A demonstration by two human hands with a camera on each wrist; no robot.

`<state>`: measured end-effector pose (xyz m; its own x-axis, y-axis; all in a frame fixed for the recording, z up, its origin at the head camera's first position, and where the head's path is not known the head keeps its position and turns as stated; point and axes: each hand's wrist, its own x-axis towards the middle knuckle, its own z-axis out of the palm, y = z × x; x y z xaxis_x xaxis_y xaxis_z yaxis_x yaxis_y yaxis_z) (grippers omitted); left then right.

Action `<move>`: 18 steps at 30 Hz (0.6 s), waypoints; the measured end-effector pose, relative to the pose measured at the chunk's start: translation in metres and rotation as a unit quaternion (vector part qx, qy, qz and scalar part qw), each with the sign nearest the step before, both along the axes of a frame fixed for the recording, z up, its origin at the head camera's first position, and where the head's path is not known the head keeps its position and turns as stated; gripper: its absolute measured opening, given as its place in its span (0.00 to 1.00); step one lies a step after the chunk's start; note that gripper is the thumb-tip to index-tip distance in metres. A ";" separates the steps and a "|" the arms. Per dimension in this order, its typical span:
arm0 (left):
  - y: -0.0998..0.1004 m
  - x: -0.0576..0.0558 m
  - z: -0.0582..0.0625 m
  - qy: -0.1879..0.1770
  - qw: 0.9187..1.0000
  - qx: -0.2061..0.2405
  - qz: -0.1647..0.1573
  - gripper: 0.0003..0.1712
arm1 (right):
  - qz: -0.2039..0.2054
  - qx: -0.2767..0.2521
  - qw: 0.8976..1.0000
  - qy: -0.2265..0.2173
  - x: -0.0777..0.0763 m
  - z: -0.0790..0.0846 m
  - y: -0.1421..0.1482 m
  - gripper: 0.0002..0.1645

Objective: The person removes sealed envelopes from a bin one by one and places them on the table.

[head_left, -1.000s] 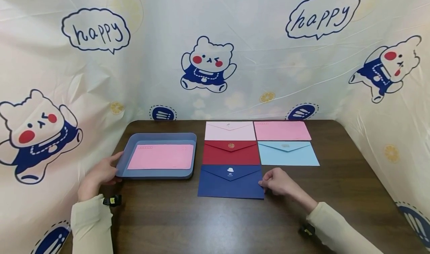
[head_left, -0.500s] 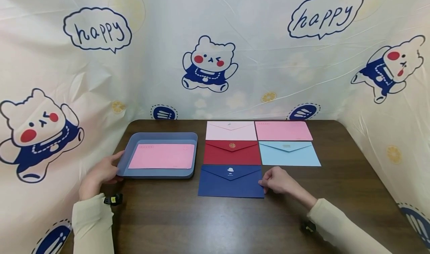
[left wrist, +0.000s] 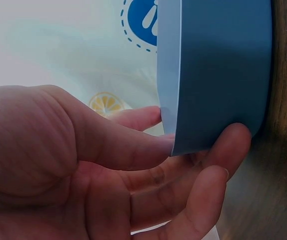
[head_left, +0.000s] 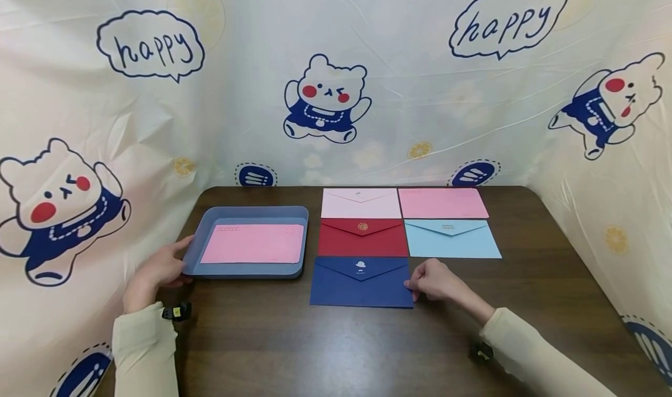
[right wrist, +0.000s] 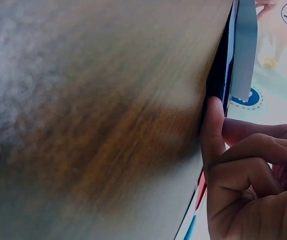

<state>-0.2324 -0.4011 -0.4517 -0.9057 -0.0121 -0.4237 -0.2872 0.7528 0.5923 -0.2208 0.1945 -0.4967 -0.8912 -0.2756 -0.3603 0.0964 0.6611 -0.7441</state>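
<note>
My left hand (head_left: 157, 267) holds the near-left corner of a blue-grey rectangular tray (head_left: 252, 271), fingers curled round the outer wall. In the left wrist view the thumb lies at the rim of the tray (left wrist: 223, 65). Inside the tray lies a pink envelope (head_left: 253, 244). My right hand (head_left: 433, 280) pinches the right edge of a navy blue envelope (head_left: 362, 292) with a white hat print, flap side up. From the right wrist view, the index fingertip sits under the edge of the navy envelope (right wrist: 221, 65), the thumb on its other face, the remaining fingers folded.
Beyond the navy envelope lie a red envelope (head_left: 362, 242), a light blue envelope (head_left: 452, 246), a pale pink envelope (head_left: 359, 209) and another pink envelope (head_left: 443, 203), edge to edge. A patterned curtain (head_left: 409, 82) hangs around the dark wooden table (head_left: 325, 362).
Only a slight shift of the head view shows; both hands stay at the tray and the navy envelope.
</note>
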 end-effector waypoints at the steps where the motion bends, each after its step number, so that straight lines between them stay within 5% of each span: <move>1: 0.000 0.000 0.000 0.000 1.000 0.000 0.000 0.44 | -0.002 0.000 1.000 -0.001 0.000 0.000 0.000 0.18; 18: 0.003 0.002 0.005 0.005 1.000 -0.001 -0.002 0.43 | -0.011 -0.007 1.000 -0.017 -0.002 -0.002 0.002 0.18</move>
<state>-0.2306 -0.3983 -0.4463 -0.9103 -0.0098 -0.4138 -0.2781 0.7550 0.5939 -0.2230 0.1961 -0.4988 -0.8843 -0.2603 -0.3877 0.1373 0.6486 -0.7486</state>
